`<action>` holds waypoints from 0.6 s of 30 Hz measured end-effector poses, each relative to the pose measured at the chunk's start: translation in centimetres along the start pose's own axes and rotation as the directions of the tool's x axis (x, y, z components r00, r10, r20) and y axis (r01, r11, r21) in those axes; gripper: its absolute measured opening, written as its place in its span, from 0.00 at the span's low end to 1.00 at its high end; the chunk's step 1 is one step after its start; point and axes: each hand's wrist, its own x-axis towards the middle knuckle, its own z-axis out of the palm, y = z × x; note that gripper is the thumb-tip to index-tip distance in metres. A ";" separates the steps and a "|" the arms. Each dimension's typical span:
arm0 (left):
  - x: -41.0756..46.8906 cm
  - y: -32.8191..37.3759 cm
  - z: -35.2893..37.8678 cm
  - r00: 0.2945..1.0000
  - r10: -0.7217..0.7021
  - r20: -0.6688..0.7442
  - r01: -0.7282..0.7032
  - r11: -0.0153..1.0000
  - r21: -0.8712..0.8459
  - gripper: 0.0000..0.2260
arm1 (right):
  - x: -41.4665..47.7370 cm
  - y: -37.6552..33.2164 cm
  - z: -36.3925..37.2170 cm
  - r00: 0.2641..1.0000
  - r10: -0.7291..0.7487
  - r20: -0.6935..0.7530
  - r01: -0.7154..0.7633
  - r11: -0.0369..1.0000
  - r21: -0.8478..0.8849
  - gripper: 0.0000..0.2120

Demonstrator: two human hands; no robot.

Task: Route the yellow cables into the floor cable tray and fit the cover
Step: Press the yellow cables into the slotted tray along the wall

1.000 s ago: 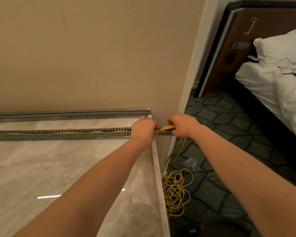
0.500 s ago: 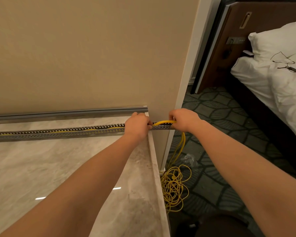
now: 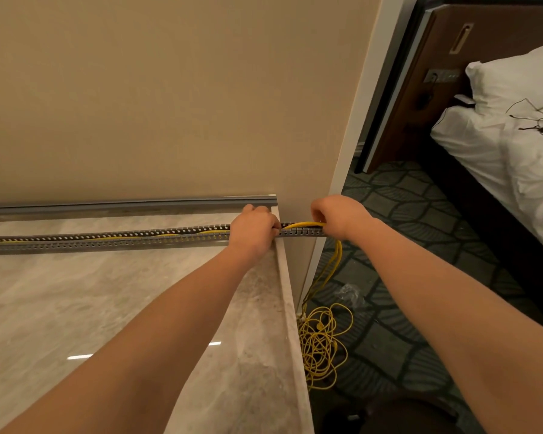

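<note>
A grey slotted cable tray (image 3: 107, 240) runs left to right across the marble floor, with yellow cables (image 3: 301, 226) lying inside it. My left hand (image 3: 254, 228) grips the tray near its right end, fingers curled over the cables. My right hand (image 3: 336, 216) holds the yellow cables at the tray's right tip, where they bend down. They drop to a loose yellow coil (image 3: 322, 343) on the carpet. The grey tray cover (image 3: 123, 205) lies along the foot of the wall, apart from the tray.
A beige wall (image 3: 170, 89) stands right behind the tray and ends at a white corner. The marble floor (image 3: 76, 308) ends in a raised edge; patterned carpet (image 3: 405, 245) lies to the right. A bed with white bedding (image 3: 514, 136) fills the far right.
My view has tilted slightly, so hands and tray sit a little higher in the frame. Both hands keep the same hold at the tray's right end.
</note>
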 end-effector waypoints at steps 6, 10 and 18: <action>0.0 -0.1 -0.2 1.000 0.008 0.003 -0.008 1.000 0.016 0.11 | 1.0 -1.1 -0.7 0.994 -0.055 0.095 0.078 0.963 -0.257 0.09; 0.0 -0.2 -0.1 1.000 0.010 -0.001 -0.010 1.000 0.009 0.12 | 1.5 -0.6 -1.1 0.980 -0.096 0.172 0.139 0.958 -0.252 0.09; -0.2 -0.3 0.0 1.000 0.006 -0.001 -0.006 1.000 -0.020 0.11 | 2.4 -0.9 -2.3 0.977 -0.154 0.148 0.191 0.942 -0.277 0.07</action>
